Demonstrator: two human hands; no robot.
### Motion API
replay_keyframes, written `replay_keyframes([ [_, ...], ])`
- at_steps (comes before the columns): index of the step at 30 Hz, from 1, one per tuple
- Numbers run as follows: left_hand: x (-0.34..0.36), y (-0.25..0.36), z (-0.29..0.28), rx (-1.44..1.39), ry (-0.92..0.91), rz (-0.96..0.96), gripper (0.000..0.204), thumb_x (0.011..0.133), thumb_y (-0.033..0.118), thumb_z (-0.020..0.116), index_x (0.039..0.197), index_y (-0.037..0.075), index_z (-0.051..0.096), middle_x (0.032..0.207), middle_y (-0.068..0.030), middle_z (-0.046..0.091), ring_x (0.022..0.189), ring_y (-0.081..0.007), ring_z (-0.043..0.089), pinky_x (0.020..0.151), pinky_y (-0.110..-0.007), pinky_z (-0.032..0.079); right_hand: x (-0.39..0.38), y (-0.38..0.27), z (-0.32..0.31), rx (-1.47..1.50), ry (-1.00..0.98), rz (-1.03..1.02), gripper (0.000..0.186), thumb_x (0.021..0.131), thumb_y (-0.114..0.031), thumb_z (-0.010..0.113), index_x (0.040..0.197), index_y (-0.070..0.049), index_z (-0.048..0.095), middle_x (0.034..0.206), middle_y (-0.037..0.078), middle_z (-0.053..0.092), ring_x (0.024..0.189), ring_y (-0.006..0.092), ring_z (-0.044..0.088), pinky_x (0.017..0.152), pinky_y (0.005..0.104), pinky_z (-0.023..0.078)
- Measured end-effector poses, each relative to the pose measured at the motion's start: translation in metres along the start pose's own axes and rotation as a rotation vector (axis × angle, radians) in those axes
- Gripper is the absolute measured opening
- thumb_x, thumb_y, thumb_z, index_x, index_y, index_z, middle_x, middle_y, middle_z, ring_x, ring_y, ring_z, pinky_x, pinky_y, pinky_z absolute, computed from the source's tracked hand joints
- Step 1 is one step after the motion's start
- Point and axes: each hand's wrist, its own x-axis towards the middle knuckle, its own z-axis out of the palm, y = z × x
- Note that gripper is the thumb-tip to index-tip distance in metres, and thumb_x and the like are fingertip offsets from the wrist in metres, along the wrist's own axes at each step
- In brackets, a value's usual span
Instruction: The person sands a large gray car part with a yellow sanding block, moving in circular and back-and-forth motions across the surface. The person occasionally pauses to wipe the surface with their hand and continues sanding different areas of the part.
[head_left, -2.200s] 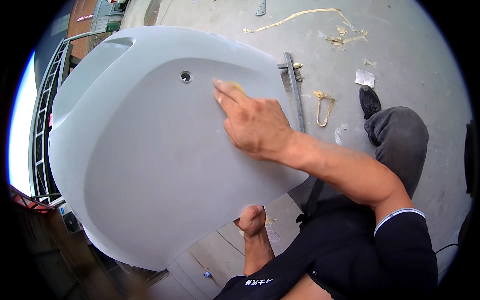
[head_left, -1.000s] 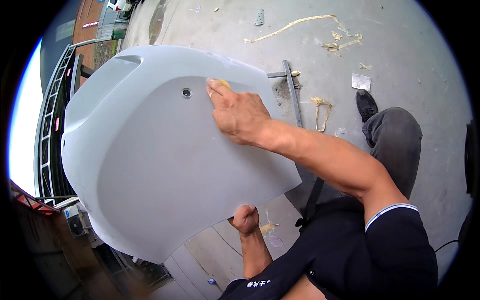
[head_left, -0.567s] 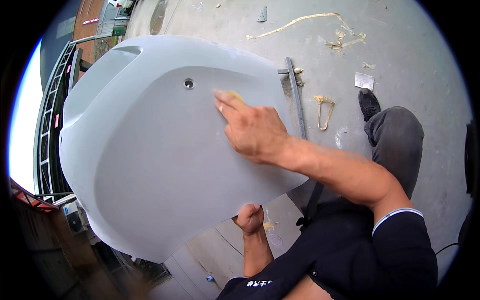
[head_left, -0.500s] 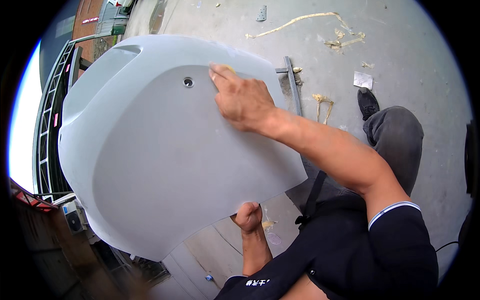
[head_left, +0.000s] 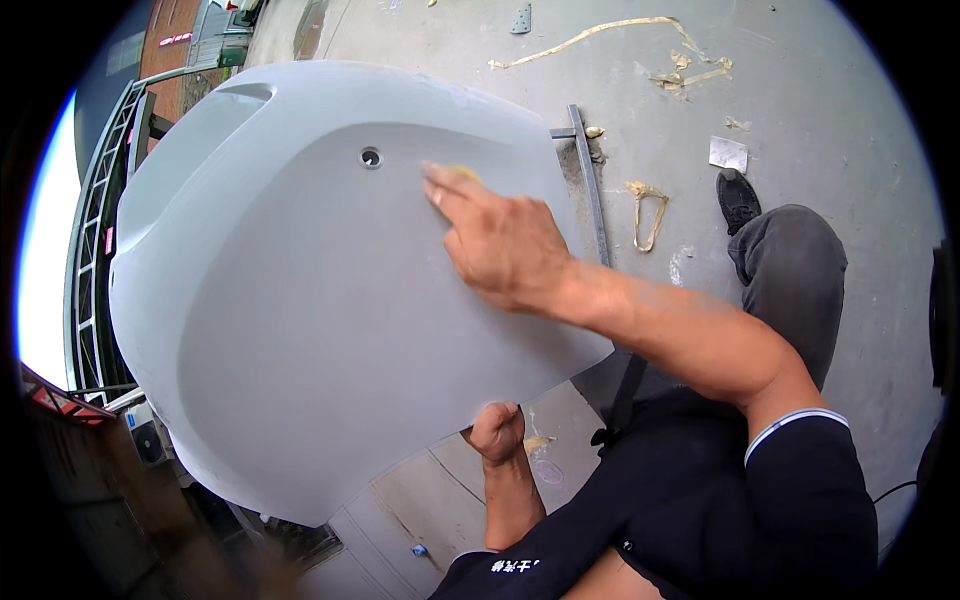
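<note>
A large pale grey curved panel (head_left: 300,330), with a recessed face and a small round hole (head_left: 370,157), fills the middle of the view. My right hand (head_left: 500,240) is pressed on it right of the hole, fingers together over a small yellow pad (head_left: 467,172) that is mostly hidden and blurred at the fingertips. My left hand (head_left: 497,430) is closed on the panel's lower edge, thumb on top and the other fingers hidden underneath.
A grey metal stand bar (head_left: 590,190) shows beside the panel. Loose masking tape (head_left: 650,215), a white paper scrap (head_left: 728,152) and a perforated strip (head_left: 520,18) lie on the concrete floor (head_left: 840,130). My shoe (head_left: 738,200) and knee are at right, an air-conditioner unit (head_left: 146,440) at left.
My right hand has shifted back and forth over the panel, moving down and right since half a second ago. My left hand stays at the edge; the view has shifted slightly.
</note>
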Motion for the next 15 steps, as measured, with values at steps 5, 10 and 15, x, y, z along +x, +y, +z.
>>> replay_keyframes([
  [5,0.015,-0.012,-0.035,0.039,-0.132,0.011,0.022,0.077,-0.011,0.053,0.064,0.007,0.052,0.065,-0.0003,0.049,0.058,-0.0161,0.049,0.066,-0.035,0.049,0.011,0.001,-0.001,-0.022,0.037,-0.021,0.052,0.095,-0.01,0.053,0.145,0.003,0.064,0.16,0.014,0.058,0.115,0.0396,0.074,0.096,0.0506,0.062],
  [10,0.002,-0.011,-0.019,-0.027,-0.005,-0.017,0.024,0.077,-0.01,0.053,0.06,0.007,0.048,0.065,-0.0009,0.051,0.059,-0.0169,0.051,0.067,-0.034,0.048,0.05,0.017,-0.009,-0.044,0.097,0.036,0.049,0.096,-0.011,0.053,0.142,0.004,0.064,0.162,0.015,0.056,0.111,0.0404,0.074,0.095,0.0512,0.062],
  [15,-0.001,0.001,0.02,-0.048,0.195,-0.01,0.015,0.076,-0.01,0.053,0.071,0.003,0.058,0.07,-0.0027,0.058,0.064,-0.0187,0.058,0.072,-0.035,0.052,0.0,-0.01,-0.001,-0.004,0.014,-0.018,0.048,0.097,-0.012,0.054,0.141,0.005,0.064,0.161,0.015,0.057,0.107,0.0406,0.075,0.092,0.0521,0.062],
])
